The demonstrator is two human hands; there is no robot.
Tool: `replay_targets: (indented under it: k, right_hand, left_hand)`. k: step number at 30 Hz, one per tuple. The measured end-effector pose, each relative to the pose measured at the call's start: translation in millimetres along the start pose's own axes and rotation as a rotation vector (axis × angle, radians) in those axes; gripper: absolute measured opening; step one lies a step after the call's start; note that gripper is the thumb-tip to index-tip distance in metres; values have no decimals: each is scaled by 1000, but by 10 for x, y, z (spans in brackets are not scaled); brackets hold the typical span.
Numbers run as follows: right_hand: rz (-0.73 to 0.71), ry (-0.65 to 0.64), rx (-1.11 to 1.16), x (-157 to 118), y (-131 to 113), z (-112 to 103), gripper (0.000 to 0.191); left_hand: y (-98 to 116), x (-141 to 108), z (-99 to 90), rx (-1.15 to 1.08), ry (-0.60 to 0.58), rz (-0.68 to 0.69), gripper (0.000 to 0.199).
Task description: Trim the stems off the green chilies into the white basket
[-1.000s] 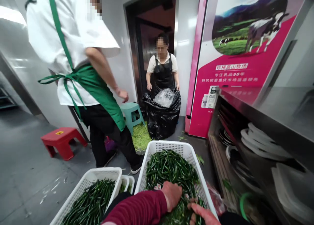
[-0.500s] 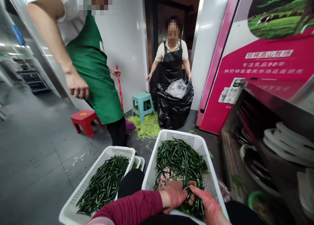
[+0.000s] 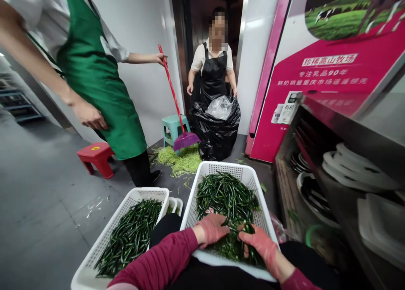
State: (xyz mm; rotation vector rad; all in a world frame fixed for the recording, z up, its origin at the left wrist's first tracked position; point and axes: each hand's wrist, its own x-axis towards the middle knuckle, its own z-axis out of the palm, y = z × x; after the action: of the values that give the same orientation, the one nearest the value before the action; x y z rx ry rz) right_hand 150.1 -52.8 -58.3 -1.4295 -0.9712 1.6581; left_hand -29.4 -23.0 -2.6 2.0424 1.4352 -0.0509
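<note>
In front of me is a white perforated basket point(image 3: 255, 183) holding long, thin, dark green chillies point(image 3: 226, 197). Both hands wear thin reddish gloves and work at its near end. My left hand point(image 3: 211, 229) reaches in from the left, its fingers curled around some chillies. Opposite it, my right hand point(image 3: 261, 244) grips several chillies between thumb and fingers. The fingertips almost meet and are partly hidden by the pile. A second white basket point(image 3: 82, 260) on the left holds more green chillies point(image 3: 129, 235).
A co-worker in a green apron point(image 3: 101, 79) holds a red-handled purple broom point(image 3: 186, 141) over pale green trimmings point(image 3: 180, 158). Another person stands behind a black bag point(image 3: 218, 138). Stools, red point(image 3: 96, 153) and teal point(image 3: 171, 127), stand beyond; a plate shelf point(image 3: 316, 155) is on my right.
The green-aproned person has swung the broom right, over the trimmings. My hands have shifted slightly among the chillies, and my left hand has moved a little up and left. The view has shifted slightly.
</note>
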Motion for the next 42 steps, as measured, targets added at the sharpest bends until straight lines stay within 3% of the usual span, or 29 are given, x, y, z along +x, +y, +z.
replay_targets:
  k: [3, 7, 10, 14, 18, 23, 27, 30, 33, 36, 40, 42]
  right_hand:
    - [-41, 61, -139, 55, 4, 26, 13]
    - [-160, 248, -256, 111, 42, 81, 11]
    - [-126, 277, -208, 154, 100, 77, 9]
    - [-75, 296, -103, 198, 131, 25, 10]
    - [-94, 227, -50, 120, 20, 55, 13]
    - [-183, 19, 132, -32, -128, 142, 23]
    - [-120, -106, 260, -60, -109, 96, 26]
    - [-40, -76, 271, -20, -79, -18, 29]
    - [7, 122, 142, 37, -81, -149, 51]
    - [37, 223, 27, 45, -109, -183, 67]
    - [76, 61, 72, -27, -124, -36, 40]
    - [69, 14, 98, -65, -112, 40, 31]
  left_hand:
    - [26, -24, -6, 83, 28, -8, 28]
    - [160, -63, 19, 172, 49, -132, 30]
    - [205, -79, 58, 175, 58, -178, 29]
    - [122, -53, 75, 67, 117, -107, 26]
    - [51, 44, 85, -99, 169, -92, 28]
    - [79, 103, 261, -558, -25, -137, 43]
    - [44, 127, 349, -691, -39, -143, 35]
    - [-68, 155, 333, -617, 16, -175, 34]
    - [-184, 170, 260, -477, 48, -152, 30]
    - [-167, 162, 178, -227, -52, -81, 29]
    - [125, 144, 135, 115, -286, -55, 31]
    - [280, 138, 137, 255, -309, -62, 33]
